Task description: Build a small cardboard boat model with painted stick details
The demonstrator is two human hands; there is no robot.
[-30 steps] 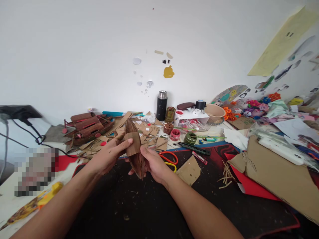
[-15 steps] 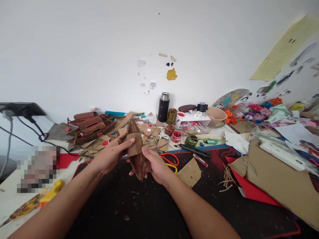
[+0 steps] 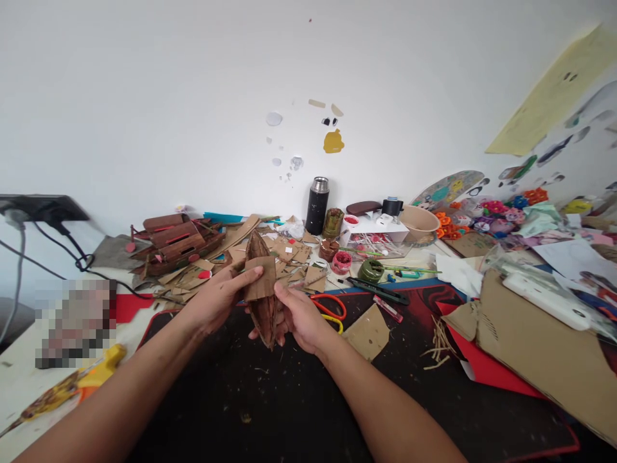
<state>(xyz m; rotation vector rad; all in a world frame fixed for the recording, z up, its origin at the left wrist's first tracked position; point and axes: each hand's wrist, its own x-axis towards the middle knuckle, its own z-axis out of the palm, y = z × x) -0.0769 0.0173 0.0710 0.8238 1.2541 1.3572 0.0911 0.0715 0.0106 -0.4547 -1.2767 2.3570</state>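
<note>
L hand (image 3: 222, 294) closed in a pinch: thumb on top of plain cardboard pc (image 3: 261, 280), fingers mostly hidden behind. R hand (image 3: 301, 316) part-curled round sm brown boat hull (image 3: 263, 321), thumb at its R rim nr the pc's lower corner, fingertips showing beneath. Hull is held up, tilted, over far edge of black mat (image 3: 289, 411), L of its middle; pc lies across hull's mid, both pointed ends uncovered. Progress, judging by looks: hull shaped & prob painted dk brown = done; pc cut & in place across = done; whether glued, can't tell. Pc looks unpainted, so colour prob left, & hull lacks roof panels + red bits seen on lg boat model (image 3: 178, 247) twd back L corner of tabletop (image 3: 19, 402). Supplies out: yellow glue gun (image 3: 94, 379) nr tabletop's L edge, not in hand; scissors (image 3: 343, 303) just R of R hand at mat's far edge; cardboard offcut (image 3: 369, 333) on mat, nr same edge; brown paint jar (image 3: 329, 249) beyond mat, twd tabletop's back edge; cardboard scraps (image 3: 289, 251) heaped behind hull.
</note>
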